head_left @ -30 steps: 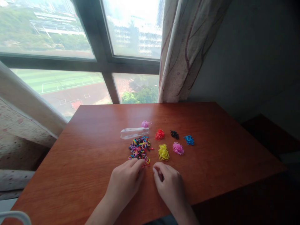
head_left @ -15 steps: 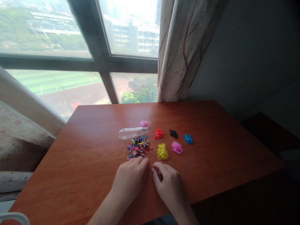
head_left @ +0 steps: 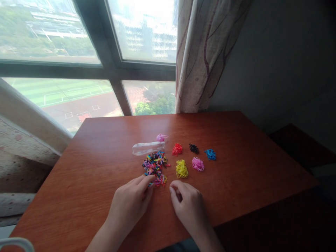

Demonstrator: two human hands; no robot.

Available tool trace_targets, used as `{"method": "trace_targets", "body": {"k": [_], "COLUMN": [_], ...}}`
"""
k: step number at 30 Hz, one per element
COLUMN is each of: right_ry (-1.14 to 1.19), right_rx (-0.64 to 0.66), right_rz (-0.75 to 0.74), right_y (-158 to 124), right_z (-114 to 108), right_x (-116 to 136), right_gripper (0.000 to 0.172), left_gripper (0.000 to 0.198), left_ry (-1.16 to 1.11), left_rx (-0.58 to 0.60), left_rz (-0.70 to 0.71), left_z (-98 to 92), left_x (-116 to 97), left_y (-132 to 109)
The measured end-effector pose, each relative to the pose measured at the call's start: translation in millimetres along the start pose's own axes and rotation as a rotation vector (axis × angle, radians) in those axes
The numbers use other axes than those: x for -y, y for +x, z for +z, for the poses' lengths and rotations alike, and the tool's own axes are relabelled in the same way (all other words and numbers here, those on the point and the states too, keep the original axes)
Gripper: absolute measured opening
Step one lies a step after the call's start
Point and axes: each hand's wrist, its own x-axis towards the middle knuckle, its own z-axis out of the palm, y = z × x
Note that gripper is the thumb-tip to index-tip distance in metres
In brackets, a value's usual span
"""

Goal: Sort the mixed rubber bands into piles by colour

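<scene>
Both grasps unclear: left hand [head_left: 131, 198] at mixed bands [head_left: 154, 163], right hand [head_left: 189, 200] curled

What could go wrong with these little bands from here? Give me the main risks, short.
The left hand is at the near edge of the mixed pile, so its fingers might scatter loose bands.
The yellow pile lies close to the mixed pile, so strays could get mixed in.
The clear bottle lies on its side just behind the mixed pile; a bump might roll it.
</scene>
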Motion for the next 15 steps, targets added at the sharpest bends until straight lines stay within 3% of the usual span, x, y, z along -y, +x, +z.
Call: {"method": "trace_targets", "body": {"k": [11, 15], "right_ry": [0.011, 0.01], "right_rx": [0.011, 0.004], "right_rz": [0.002, 0.006], "right_y": [-0.7, 1.0], "right_z": [1.2, 1.1], "right_x": [-1.0, -0.6], "right_gripper": [0.017, 0.017], "left_gripper": [0.019, 0.019], "left_ry": [0.102, 0.04], "left_rx": [0.095, 0.069], "left_rz": [0.047, 0.022], "left_z": [0.3, -3.4], "left_x": [-15.6, -13.0], "left_y": [16.8, 15.7]}}
